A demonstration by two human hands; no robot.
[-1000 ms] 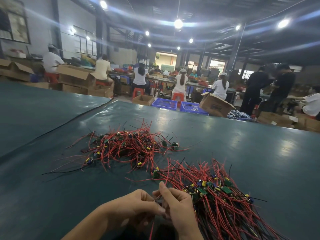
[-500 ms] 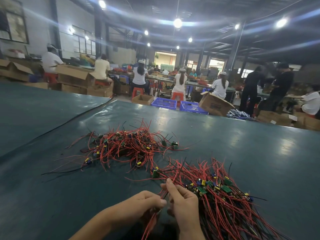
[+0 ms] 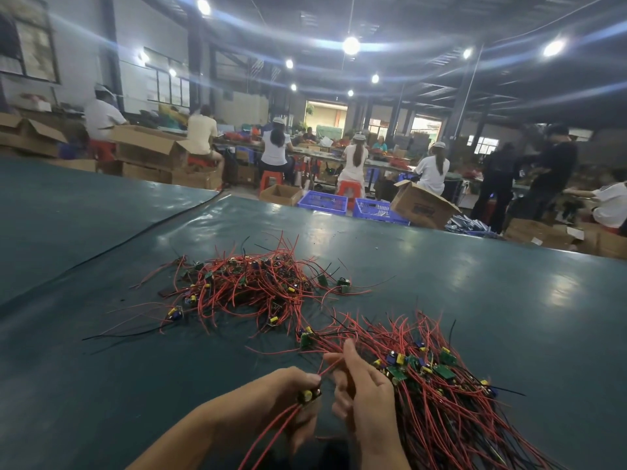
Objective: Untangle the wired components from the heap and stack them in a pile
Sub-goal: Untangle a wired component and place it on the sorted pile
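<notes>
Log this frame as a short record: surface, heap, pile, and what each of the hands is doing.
surface: dark green table
tangled heap: red-wired small boards, far centre
aligned pile: wires roughly parallel, near right
left hand: grips one wired component
right hand: pinches a red wire running to the left hand

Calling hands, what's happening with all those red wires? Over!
Left hand grips one wired component. Right hand pinches a red wire. Tangled heap behind, pile at right. Nothing in the way.
</notes>
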